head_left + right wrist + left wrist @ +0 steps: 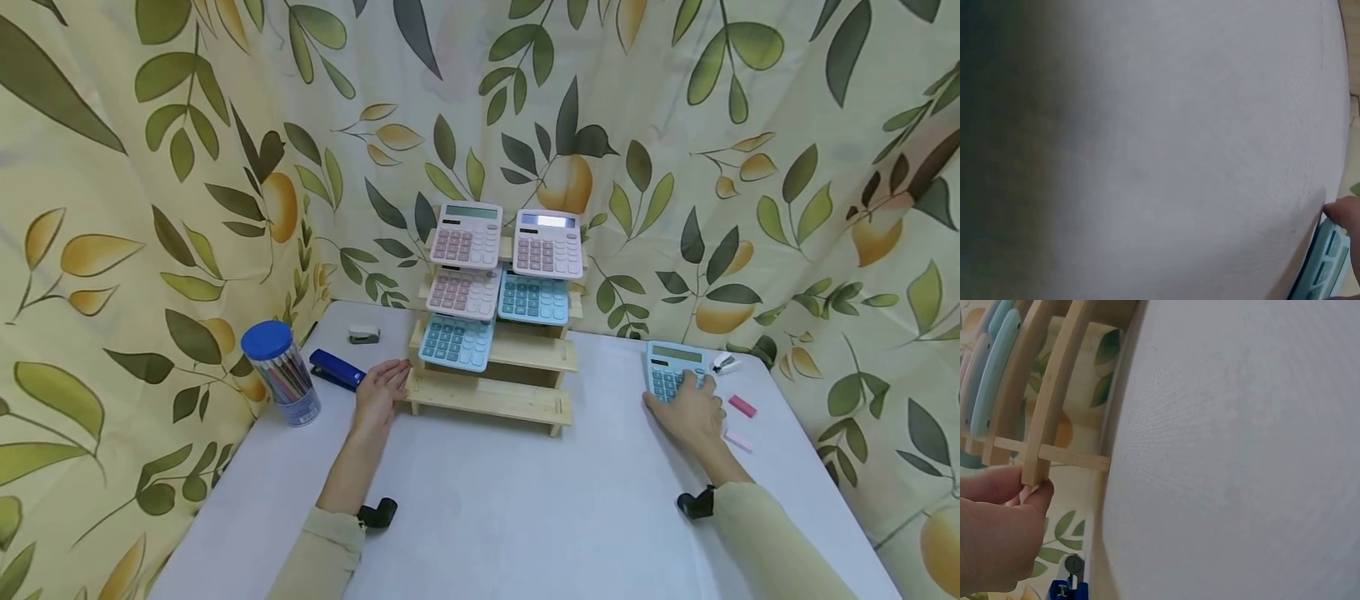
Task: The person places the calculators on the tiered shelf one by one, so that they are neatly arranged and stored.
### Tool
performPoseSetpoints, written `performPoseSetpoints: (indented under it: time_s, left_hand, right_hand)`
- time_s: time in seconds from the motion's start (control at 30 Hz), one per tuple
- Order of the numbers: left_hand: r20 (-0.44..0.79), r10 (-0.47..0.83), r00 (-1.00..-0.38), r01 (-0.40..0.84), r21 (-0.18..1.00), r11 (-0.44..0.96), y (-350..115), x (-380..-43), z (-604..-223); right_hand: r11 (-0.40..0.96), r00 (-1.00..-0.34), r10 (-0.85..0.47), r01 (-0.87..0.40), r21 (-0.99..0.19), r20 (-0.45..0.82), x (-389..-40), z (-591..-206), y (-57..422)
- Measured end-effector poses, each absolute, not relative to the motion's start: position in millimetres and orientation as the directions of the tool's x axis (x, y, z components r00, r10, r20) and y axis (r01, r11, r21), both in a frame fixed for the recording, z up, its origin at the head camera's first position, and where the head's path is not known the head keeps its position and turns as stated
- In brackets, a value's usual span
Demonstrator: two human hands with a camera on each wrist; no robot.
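A tiered wooden rack stands at the back of the table, with pink and blue calculators on its upper tiers. My left hand pinches the left end of the lowest tier; in the left wrist view, thumb and fingers close on the wooden slat. On the right side of the table, my right hand grips a light blue calculator lying there, its thumb at the left edge and fingers over the keys. The right wrist view catches only the thumb and part of that calculator's side.
Left of the rack are a blue stapler, a small pale stapler and a blue-lidded jar of pens. Beyond the right hand lie a dark pink block, a pale pink one and a small clip-like item.
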State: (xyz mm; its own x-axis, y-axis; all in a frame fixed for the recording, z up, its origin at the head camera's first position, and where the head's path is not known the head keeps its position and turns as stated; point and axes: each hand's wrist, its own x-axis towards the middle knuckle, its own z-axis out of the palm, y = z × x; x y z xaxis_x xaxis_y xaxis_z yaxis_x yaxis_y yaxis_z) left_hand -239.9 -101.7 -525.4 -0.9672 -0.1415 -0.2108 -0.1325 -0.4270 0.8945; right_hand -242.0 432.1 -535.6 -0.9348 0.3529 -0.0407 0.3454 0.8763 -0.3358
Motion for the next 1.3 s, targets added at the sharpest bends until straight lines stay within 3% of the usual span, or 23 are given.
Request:
performPoseSetpoints:
  time_s: [1.3]
  left_hand:
    - [-0.193,-0.155,-0.969,-0.103,0.884,-0.456,-103,-243,-525]
  right_hand:
    - [0.842,-0.927,0.374,0.345,-0.416,-0.012,-247,-536,426]
